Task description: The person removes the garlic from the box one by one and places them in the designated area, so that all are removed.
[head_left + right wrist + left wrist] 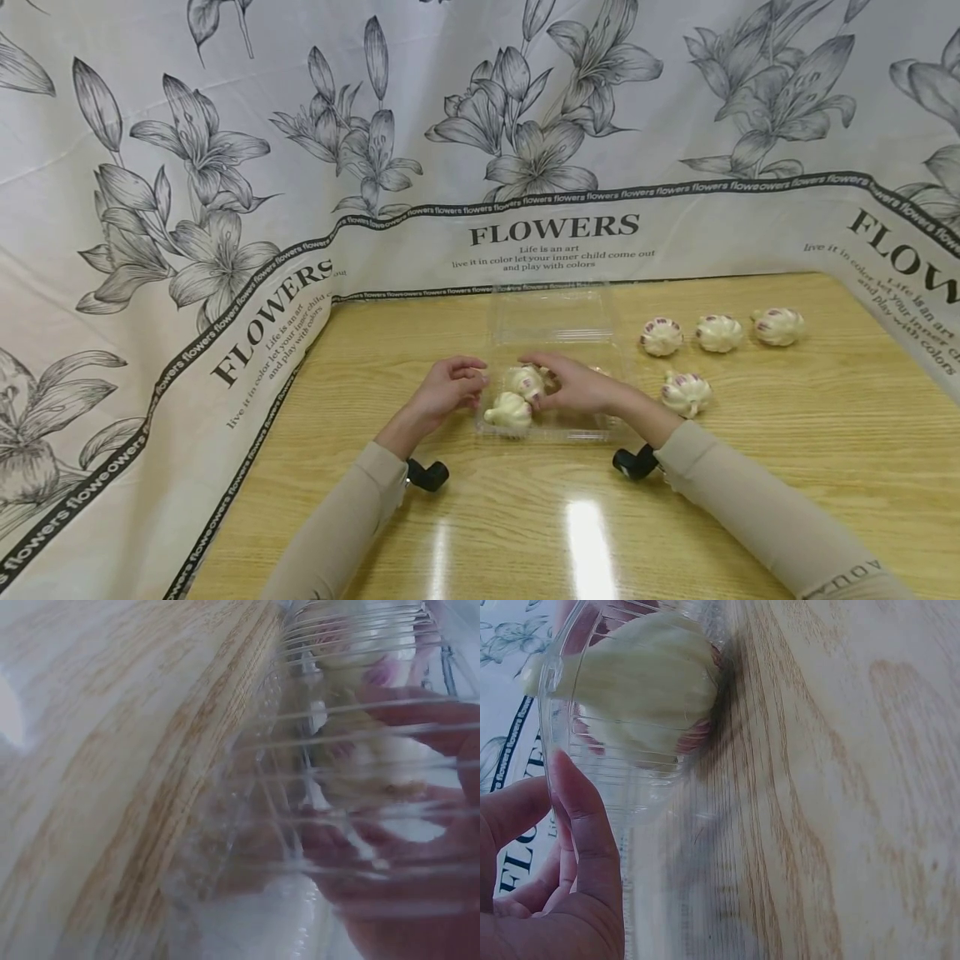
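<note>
Inside the clear plastic box, toward its left end, sit two garlic bulbs: the front bulb near the near wall and the rear bulb just behind it. The right hand reaches in from the right of the box and holds the rear bulb, thumb and fingers curved about its sides. The left hand pinches the box's left wall at the rim, thumb against finger. Behind the box's tray lies its clear lid, tipped back. To the right of the box, on the surface, four loose bulbs rest apart from one another, three in a row and one nearer. The bulbs look light and firm, with ribbed, slightly glossy sides; whether they are real or moulded cannot be told. Their round shape would likely roll if released off balance, so the best hold is probably across the widest part, fingers opposed and seated in the grooves, with the stem as a poorer grip. The box seems thin, light and springy: it likely slides and flexes at a nudge, and hard squeezing might dent or crack it, so a gentle pinch at the rim suits it best.
</note>
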`<state>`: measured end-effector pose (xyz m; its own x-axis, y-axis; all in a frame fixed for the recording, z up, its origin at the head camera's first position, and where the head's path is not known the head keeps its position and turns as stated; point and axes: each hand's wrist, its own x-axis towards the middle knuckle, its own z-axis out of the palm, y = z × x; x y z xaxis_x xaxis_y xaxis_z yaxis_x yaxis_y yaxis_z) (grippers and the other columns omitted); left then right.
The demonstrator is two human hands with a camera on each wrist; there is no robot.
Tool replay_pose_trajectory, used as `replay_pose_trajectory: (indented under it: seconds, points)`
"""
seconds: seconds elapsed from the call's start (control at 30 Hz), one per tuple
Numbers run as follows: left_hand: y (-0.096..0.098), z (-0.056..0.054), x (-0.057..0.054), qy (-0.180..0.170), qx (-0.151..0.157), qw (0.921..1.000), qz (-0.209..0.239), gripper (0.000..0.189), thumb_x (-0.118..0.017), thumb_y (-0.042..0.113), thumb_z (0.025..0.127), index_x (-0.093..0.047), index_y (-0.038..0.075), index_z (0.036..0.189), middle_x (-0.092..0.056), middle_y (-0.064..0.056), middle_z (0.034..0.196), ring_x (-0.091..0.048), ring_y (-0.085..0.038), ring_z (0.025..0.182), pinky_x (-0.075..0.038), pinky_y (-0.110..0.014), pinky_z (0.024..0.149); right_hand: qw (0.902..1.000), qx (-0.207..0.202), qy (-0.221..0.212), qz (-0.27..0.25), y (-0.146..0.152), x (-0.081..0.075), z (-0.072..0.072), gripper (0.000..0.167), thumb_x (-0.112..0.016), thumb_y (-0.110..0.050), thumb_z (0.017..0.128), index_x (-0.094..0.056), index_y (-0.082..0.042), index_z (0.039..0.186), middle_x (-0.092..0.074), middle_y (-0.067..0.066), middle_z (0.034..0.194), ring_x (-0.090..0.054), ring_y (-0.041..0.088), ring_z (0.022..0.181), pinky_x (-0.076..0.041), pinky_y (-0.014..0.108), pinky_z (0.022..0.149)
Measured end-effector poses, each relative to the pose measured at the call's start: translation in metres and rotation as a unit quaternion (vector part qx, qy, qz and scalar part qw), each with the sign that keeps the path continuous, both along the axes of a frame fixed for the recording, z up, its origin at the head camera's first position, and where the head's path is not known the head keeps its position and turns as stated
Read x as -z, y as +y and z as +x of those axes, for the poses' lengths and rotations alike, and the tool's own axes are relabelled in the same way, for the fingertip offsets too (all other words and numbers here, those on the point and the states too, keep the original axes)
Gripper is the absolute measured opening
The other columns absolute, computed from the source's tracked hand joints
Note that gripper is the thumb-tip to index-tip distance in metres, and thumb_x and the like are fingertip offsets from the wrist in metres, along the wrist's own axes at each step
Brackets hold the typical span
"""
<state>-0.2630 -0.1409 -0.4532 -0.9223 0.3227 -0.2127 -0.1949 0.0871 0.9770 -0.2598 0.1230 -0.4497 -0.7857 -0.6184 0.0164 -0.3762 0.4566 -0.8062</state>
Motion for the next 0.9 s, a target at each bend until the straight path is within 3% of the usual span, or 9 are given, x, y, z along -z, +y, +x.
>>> replay_pose_trajectory:
  seconds: [0.1,0.23,0.5,0.9]
  points:
    - [0.0,0.0,0.0,0.004,0.0,1.0,0.0,0.041,-0.065,0.002,0.099,-0.052,-0.009,0.137,-0.062,-0.005,0.094,-0.06,-0.015,0.075,-0.057,-0.028,0.066,0.9987,0.019,0.039,0.027,0.001,-0.001,0.002,0.074,-0.083,-0.012,0.083,-0.046,0.006,0.145,-0.053,0.027,0.136,-0.056,0.042,0.117,-0.053,0.054,0.098]
    - [0.001,0.0,-0.001,0.007,-0.001,1.0,-0.001,0.042,-0.065,0.002,0.099,-0.052,-0.01,0.138,-0.062,-0.004,0.093,-0.06,-0.015,0.075,-0.057,-0.028,0.066,0.9962,0.043,0.055,0.051,0.004,-0.004,0.007,0.07,-0.085,-0.013,0.081,-0.051,0.009,0.138,-0.054,0.025,0.124,-0.057,0.035,0.108,-0.057,0.046,0.089]
    - [0.0,0.001,0.0,0.002,-0.001,1.0,-0.001,0.042,-0.064,0.003,0.1,-0.052,-0.009,0.138,-0.063,-0.004,0.094,-0.06,-0.015,0.075,-0.057,-0.028,0.066,0.9961,0.034,0.039,0.071,0.018,-0.009,0.016,0.075,-0.089,-0.02,0.079,-0.049,0.01,0.136,-0.05,0.025,0.13,-0.058,0.04,0.113,-0.054,0.052,0.097]
    - [0.0,0.0,0.0,0.002,0.003,1.0,-0.006,0.042,-0.065,0.005,0.1,-0.052,-0.009,0.138,-0.063,-0.006,0.096,-0.06,-0.016,0.076,-0.057,-0.028,0.067,0.9974,0.029,0.022,0.063,0.025,-0.014,0.016,0.067,-0.078,-0.031,0.092,-0.049,0.011,0.135,-0.056,0.03,0.133,-0.063,0.041,0.115,-0.054,0.052,0.099]
